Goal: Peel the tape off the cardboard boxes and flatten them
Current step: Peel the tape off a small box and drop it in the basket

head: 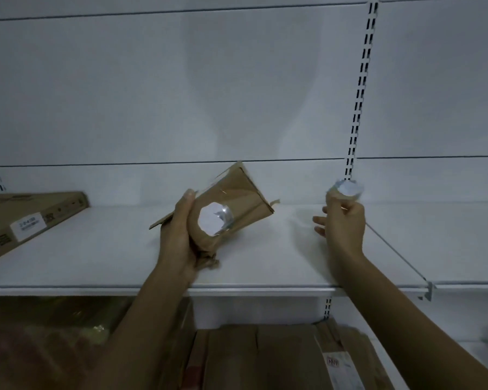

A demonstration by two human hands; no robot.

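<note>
My left hand grips a small crumpled brown cardboard box above the white shelf, tilted with its open end up and to the right. A shiny round sticker or tape patch shows on the box's near face. My right hand is raised to the right of the box and pinches a peeled, shiny piece of tape between thumb and forefinger, while the other fingers are spread. The two hands are apart.
A flat brown carton with a white label lies on the white shelf at the left. Below the shelf edge, flattened cardboard is stacked. A slotted upright runs up the back panel.
</note>
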